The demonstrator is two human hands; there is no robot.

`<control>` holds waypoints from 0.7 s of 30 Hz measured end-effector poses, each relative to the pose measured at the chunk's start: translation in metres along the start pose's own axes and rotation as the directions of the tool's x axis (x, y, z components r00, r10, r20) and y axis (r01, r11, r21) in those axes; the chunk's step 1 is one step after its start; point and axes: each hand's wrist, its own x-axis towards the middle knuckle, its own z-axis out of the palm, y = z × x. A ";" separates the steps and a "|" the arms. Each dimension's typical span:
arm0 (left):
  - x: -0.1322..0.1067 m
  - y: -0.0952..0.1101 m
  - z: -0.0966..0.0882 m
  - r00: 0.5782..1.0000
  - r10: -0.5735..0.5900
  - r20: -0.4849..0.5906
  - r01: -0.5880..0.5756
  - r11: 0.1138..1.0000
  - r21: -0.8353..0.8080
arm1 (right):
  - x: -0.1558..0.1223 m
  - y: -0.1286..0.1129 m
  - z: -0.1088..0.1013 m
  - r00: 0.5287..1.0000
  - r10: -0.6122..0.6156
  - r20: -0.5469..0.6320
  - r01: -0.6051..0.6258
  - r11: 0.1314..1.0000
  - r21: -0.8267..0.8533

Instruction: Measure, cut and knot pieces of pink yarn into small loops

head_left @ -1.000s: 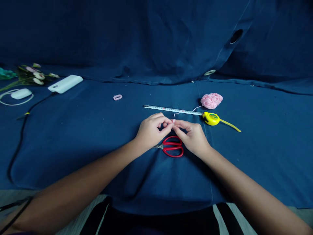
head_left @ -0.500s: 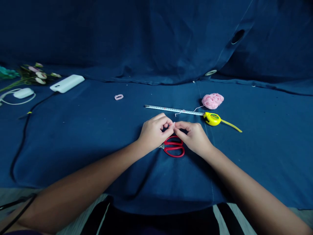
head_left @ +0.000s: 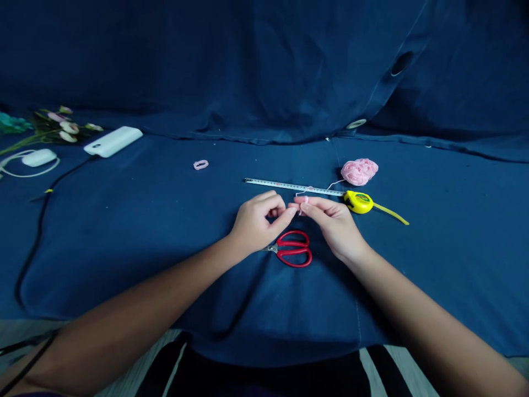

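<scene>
Pink yarn (head_left: 306,200) shows at the fingertips of my right hand (head_left: 336,223), whose thumb presses it against the fingers. A short end hangs below them. My left hand (head_left: 260,220) is closed in a pinch close beside it, its thumb and fingertip at the yarn; the exact grip is partly hidden. Red-handled scissors (head_left: 294,248) lie just below both hands, blades partly covered by my left wrist. Beyond the hands stretches the extended blade of a yellow tape measure (head_left: 359,202). A ball of pink yarn (head_left: 359,171) rests behind it, its loose strand crossing the blade.
A small pink yarn loop (head_left: 200,164) lies on the blue cloth (head_left: 165,220) to the left. Farther left are a white power bank (head_left: 113,141) with a black cable, a white plug (head_left: 39,157) with its cord, and artificial flowers (head_left: 68,129). Blue fabric hangs behind.
My hands have drawn slightly apart at the fingertips. My right fingers have straightened, and the yarn on them now shows more, with an end hanging down.
</scene>
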 end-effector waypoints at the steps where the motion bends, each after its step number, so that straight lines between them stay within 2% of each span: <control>1: -0.001 0.000 0.002 0.999 -0.021 0.035 0.023 0.998 -0.057 | 0.001 0.000 0.001 1.000 0.011 -0.017 -0.010 0.999 0.050; 4: -0.004 0.000 0.011 0.985 -0.119 0.127 0.148 0.955 -0.255 | 0.001 0.000 0.003 0.999 0.031 -0.015 -0.029 0.991 0.129; 7: -0.005 0.000 0.017 0.957 -0.236 0.171 0.288 0.852 -0.438 | 0.000 0.001 0.006 1.000 0.027 -0.009 -0.025 0.990 0.136; 10: -0.004 0.000 0.017 0.928 -0.307 0.212 0.373 0.762 -0.530 | -0.002 0.001 0.008 1.000 0.021 -0.018 -0.019 0.992 0.124; 16: -0.003 -0.003 0.017 0.915 -0.326 0.238 0.402 0.695 -0.595 | -0.003 -0.001 0.009 0.997 0.077 -0.010 -0.074 0.979 0.188; 21: -0.002 -0.006 0.017 0.932 -0.277 0.235 0.362 0.752 -0.550 | -0.003 -0.002 0.009 0.988 0.151 0.025 -0.152 0.949 0.277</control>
